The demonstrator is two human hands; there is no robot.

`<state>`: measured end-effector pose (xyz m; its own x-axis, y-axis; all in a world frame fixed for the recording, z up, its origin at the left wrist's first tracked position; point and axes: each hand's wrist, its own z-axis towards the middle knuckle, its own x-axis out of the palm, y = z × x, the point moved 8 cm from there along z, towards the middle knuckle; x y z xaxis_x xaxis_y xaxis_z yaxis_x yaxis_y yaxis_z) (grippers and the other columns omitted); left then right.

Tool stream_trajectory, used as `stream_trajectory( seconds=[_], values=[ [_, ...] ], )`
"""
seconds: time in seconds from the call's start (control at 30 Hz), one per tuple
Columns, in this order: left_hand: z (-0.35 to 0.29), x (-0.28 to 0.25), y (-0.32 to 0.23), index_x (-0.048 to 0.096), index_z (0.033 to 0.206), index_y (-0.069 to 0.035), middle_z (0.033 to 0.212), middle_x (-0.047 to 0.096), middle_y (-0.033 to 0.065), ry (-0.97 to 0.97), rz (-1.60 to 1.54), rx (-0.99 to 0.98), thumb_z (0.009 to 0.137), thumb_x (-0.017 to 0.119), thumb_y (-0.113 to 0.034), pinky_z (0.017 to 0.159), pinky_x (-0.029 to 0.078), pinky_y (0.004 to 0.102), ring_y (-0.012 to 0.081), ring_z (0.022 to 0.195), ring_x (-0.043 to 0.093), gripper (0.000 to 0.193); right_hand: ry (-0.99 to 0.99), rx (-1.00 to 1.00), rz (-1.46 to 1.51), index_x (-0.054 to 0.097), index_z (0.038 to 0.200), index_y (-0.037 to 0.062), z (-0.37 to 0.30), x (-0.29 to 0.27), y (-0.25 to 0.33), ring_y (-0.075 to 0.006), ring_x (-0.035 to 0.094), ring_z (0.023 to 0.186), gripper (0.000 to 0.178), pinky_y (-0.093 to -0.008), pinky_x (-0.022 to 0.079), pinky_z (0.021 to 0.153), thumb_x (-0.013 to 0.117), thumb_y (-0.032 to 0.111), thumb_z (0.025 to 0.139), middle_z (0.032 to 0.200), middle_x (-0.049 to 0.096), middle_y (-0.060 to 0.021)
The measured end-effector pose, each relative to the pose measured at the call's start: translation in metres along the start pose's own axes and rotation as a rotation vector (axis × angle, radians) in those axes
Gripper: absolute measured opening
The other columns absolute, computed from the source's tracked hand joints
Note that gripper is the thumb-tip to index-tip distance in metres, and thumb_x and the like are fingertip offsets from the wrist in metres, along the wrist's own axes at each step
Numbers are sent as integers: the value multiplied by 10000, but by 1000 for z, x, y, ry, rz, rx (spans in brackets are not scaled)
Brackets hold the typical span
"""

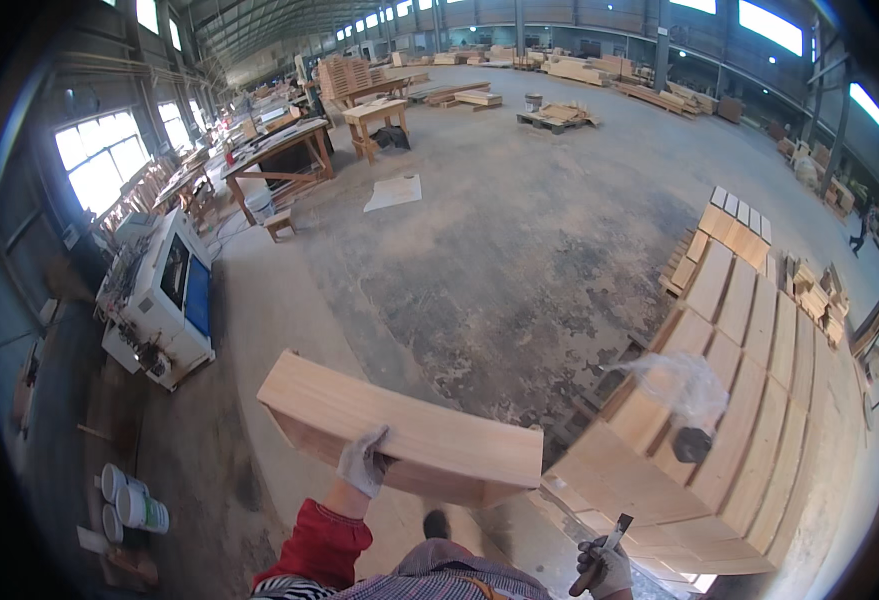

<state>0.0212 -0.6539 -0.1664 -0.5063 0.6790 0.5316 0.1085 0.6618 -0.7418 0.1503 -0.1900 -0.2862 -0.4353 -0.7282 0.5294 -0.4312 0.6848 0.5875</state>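
Observation:
My left hand, in a pale work glove, is closed on the near side of a long, shallow wooden box. The box hangs tilted in front of me, its smooth pale side facing up. Low on the right, my gloved right hand is wrapped round the handle of a putty knife, its flat blade pointing up. Beside that hand stands a large stack of similar wooden boxes in rows. A clear plastic bag and a dark round object lie on top of the stack.
White buckets stand on the floor at lower left, below a white and blue machine. Wooden workbenches, a small stool and a pale sheet are farther off. A pallet with boards lies at the back.

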Motion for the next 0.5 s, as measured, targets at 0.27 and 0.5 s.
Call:
stream_trajectory(
  seconds=[0.27,0.5],
  values=[
    [139,-94,-138,575,1075,-5,1007,629,82,-4,-55,150,800,647,-126,829,531,385,222,939,626,309,140,245,-19,521,969,115,113,205,-74,-215,555,708,171,-339,491,588,554,22,830,870,574,-113],
    [248,-184,-207,482,1234,-81,1061,615,53,-541,12,279,828,664,-160,848,508,407,227,974,599,452,198,342,-77,517,1036,69,196,308,-77,-239,585,680,174,-348,507,562,568,62,870,887,606,-134]
  ],
)
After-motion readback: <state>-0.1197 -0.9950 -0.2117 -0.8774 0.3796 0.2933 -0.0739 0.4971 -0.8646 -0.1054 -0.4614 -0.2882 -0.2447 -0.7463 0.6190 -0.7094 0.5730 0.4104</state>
